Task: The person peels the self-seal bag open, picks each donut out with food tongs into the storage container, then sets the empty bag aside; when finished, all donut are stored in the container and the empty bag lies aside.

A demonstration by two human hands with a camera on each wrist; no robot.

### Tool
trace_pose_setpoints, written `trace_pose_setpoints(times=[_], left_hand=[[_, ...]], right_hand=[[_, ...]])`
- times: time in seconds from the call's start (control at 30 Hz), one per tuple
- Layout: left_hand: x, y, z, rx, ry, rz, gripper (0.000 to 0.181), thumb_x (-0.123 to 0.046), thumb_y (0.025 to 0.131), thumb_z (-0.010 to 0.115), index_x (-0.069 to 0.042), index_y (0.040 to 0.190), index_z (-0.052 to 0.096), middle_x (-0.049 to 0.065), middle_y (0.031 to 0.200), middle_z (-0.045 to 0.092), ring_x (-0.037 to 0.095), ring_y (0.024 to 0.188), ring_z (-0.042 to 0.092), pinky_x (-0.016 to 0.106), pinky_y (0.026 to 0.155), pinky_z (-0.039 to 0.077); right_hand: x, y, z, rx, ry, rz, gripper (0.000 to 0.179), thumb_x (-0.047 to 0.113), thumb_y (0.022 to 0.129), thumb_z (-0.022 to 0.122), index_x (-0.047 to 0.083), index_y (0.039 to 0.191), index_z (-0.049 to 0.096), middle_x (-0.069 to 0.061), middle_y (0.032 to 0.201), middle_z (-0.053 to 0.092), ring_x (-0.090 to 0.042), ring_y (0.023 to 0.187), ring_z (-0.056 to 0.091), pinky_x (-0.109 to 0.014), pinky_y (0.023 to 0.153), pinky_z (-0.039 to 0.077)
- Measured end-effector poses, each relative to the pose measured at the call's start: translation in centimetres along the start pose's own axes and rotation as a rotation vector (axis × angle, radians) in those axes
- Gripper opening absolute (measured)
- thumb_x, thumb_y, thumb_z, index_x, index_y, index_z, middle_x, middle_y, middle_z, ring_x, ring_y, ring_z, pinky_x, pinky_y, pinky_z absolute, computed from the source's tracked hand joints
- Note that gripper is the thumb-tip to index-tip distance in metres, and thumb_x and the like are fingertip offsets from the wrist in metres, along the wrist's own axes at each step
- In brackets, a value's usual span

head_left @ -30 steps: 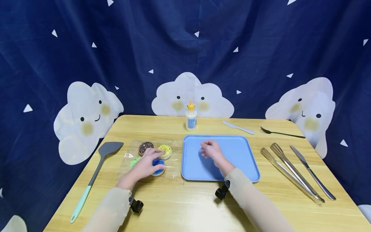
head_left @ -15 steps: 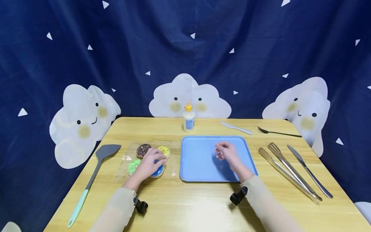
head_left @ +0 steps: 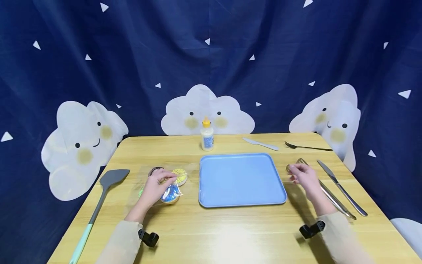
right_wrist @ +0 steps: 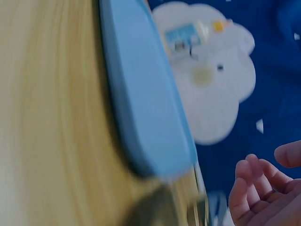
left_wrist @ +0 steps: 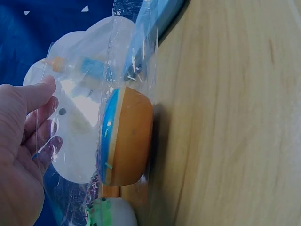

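Observation:
My left hand (head_left: 155, 187) pinches the clear plastic bag (left_wrist: 132, 47) and lifts its upper film. Inside lie toy donuts: a blue-iced one (head_left: 169, 195) just right of the hand, a yellow one (head_left: 180, 176) behind it, and a chocolate one (head_left: 155, 170) and a green one (head_left: 141, 191) partly hidden by the hand. My right hand (head_left: 306, 179) hovers over the slotted end of the metal tongs (head_left: 336, 202), covering much of them. Its fingers are loosely bent, with thumb and fingertips apart and nothing between them in the right wrist view.
A blue tray (head_left: 242, 179) lies between the hands. Behind it stand a glue bottle (head_left: 207, 138) and a pale knife (head_left: 260, 143). A dark fork (head_left: 310, 147) and a table knife (head_left: 343, 187) lie at right, a long spatula (head_left: 99, 203) at left.
My right hand has moved right, from above the tray to over the tongs. My left hand has stayed at the donuts and now raises the bag's film.

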State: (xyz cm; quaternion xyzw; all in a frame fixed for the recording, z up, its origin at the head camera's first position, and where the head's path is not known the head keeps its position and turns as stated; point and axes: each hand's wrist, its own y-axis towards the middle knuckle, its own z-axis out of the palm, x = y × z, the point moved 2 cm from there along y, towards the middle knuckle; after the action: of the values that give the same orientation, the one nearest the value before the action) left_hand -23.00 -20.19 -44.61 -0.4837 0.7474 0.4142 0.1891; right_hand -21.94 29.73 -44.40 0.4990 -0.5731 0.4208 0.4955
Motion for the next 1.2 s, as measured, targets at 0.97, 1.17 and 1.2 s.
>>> trace_pose_setpoints(times=[0.97, 1.17, 1.2], left_hand=[[0.0, -0.2, -2.0, -0.047, -0.227, -0.176, 0.025, -0.024, 0.084, 0.069, -0.002, 0.096, 0.072, 0.002, 0.092, 0.065, 0.012, 0.086, 0.058, 0.017, 0.072, 0.048], [-0.2, -0.4, -2.0, -0.049, -0.223, -0.154, 0.021, -0.022, 0.084, 0.069, -0.005, 0.096, 0.073, 0.003, 0.092, 0.066, 0.013, 0.088, 0.058, 0.017, 0.073, 0.049], [-0.3, -0.4, -2.0, -0.047, -0.220, -0.149, 0.021, -0.021, 0.084, 0.069, -0.004, 0.096, 0.073, 0.002, 0.093, 0.066, 0.014, 0.089, 0.057, 0.017, 0.073, 0.049]], right_hand=[[-3.1, -2.5, -8.1, 0.079, -0.940, -0.112, 0.069, 0.020, 0.071, 0.078, -0.020, 0.114, 0.042, -0.024, 0.080, 0.055, -0.041, 0.079, 0.049, -0.049, 0.065, 0.039], [-3.4, -2.6, -8.3, 0.071, -0.928, -0.150, 0.054, 0.015, 0.076, 0.072, -0.019, 0.109, 0.046, -0.025, 0.081, 0.056, -0.035, 0.072, 0.053, -0.043, 0.061, 0.041], [-3.3, -2.6, -8.3, 0.062, -0.922, -0.157, 0.054, 0.015, 0.077, 0.071, -0.019, 0.110, 0.046, -0.027, 0.084, 0.056, -0.037, 0.074, 0.053, -0.045, 0.062, 0.041]])
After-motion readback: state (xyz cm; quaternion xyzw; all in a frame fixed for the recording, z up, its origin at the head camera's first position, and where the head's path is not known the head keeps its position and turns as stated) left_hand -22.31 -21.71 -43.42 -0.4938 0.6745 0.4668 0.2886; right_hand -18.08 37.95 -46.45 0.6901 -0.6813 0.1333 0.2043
